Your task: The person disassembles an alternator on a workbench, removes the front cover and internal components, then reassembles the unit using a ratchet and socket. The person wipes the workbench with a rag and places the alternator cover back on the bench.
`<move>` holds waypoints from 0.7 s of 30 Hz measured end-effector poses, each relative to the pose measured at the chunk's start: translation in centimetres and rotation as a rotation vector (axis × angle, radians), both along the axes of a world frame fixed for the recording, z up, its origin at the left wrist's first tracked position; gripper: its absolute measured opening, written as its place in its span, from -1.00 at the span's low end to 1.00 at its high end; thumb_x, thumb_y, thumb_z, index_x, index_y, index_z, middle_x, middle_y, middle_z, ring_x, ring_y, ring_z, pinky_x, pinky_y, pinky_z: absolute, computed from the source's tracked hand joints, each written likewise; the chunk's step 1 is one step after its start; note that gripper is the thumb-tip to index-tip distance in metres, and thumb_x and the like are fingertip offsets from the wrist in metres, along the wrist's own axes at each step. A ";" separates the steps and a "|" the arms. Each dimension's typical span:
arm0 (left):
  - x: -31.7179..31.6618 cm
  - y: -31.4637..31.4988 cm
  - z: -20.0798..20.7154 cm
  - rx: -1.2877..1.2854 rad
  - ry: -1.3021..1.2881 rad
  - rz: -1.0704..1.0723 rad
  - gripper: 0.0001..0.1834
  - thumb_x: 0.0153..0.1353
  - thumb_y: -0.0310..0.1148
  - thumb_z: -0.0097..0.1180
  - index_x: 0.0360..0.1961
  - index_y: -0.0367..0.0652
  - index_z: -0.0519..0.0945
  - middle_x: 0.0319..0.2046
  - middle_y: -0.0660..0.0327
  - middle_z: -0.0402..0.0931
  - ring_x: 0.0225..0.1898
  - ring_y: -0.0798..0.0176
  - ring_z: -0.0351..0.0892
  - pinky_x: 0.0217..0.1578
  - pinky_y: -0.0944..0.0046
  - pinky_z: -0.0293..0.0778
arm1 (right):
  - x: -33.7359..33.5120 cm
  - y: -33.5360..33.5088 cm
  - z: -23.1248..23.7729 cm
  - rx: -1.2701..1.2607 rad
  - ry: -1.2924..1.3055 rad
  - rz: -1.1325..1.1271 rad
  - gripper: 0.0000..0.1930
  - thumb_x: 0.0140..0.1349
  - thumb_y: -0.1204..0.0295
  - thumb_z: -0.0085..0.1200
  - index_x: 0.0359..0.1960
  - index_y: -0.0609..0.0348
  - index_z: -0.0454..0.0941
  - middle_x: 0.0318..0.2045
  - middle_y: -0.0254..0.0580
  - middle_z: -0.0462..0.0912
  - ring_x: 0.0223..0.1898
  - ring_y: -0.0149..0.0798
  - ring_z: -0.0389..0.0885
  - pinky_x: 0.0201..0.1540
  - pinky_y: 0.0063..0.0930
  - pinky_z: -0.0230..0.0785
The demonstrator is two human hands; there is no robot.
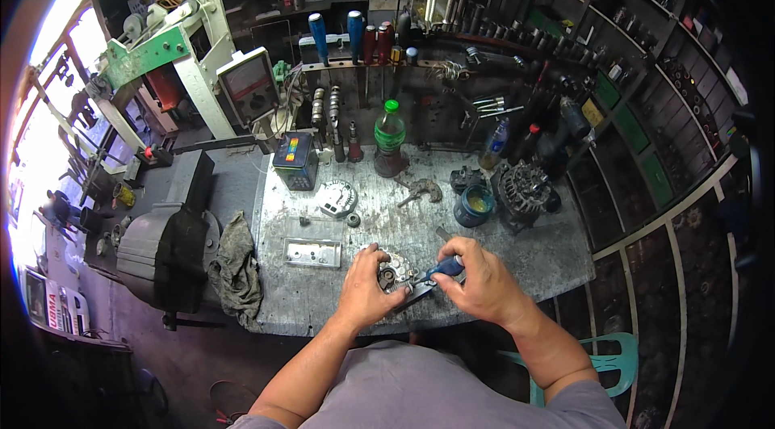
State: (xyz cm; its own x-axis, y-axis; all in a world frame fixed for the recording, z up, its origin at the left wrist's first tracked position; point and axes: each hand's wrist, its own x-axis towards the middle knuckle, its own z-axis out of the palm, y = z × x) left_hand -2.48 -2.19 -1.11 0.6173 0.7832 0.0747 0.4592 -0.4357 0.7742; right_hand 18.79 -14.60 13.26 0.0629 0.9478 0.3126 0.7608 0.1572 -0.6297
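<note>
Near the front edge of the table, the left hand is clamped on a small metal part while the right hand grips a blue-handled screwdriver on it, and I think the tip could slip off and poke a finger.

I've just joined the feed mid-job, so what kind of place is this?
Most likely a small repair workshop for vehicle electrical parts. Screwdrivers stand in a rack behind a worn metal bench, an alternator sits on it, and a heavy vise is at the left. Shelves of parts line the right wall.
</note>
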 end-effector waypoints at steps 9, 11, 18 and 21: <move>-0.1 0.1 0.1 -0.032 0.000 -0.014 -0.13 0.13 -0.07 0.62 0.38 -0.23 0.52 0.60 -0.25 0.37 0.65 -0.33 0.32 0.62 -0.20 0.31 | -0.1 0.2 0.2 0.038 0.041 -0.014 -0.48 0.35 0.54 0.51 0.23 0.20 0.47 -0.02 0.03 0.77 -0.16 0.05 0.89 -0.10 -0.11 0.74; -0.1 0.1 0.1 -0.036 0.004 -0.011 -0.13 0.13 -0.07 0.62 0.38 -0.23 0.52 0.60 -0.25 0.37 0.64 -0.33 0.32 0.62 -0.19 0.31 | -0.1 0.5 0.8 0.039 0.020 0.030 -0.53 0.34 0.53 0.52 0.18 0.21 0.51 -0.04 0.04 0.77 -0.18 0.06 0.87 -0.12 -0.10 0.73; 0.0 0.0 0.0 -0.015 0.002 -0.009 -0.11 0.14 -0.06 0.64 0.40 -0.24 0.51 0.59 -0.25 0.38 0.63 -0.32 0.35 0.60 -0.19 0.34 | -1.3 0.8 4.5 -0.161 -0.373 0.064 -0.70 0.41 0.37 0.49 0.00 0.17 0.62 -0.11 0.03 0.77 -0.25 0.11 0.83 -0.21 -0.02 0.69; 0.1 0.0 0.2 -0.018 0.018 -0.007 -0.11 0.14 -0.06 0.64 0.40 -0.24 0.51 0.59 -0.25 0.38 0.62 -0.31 0.36 0.60 -0.18 0.34 | -1.6 1.1 6.2 -0.269 -0.439 0.032 -0.68 0.42 0.26 0.49 -0.03 0.14 0.61 -0.19 -0.05 0.79 -0.23 0.10 0.85 -0.23 -0.01 0.69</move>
State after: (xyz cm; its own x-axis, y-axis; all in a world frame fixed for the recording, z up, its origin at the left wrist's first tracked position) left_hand -2.43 -2.16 -0.96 0.6242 0.7797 0.0498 0.4697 -0.4253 0.7736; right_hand 17.18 -13.47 19.41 -0.0495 0.9976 0.0476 0.9601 0.0607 -0.2732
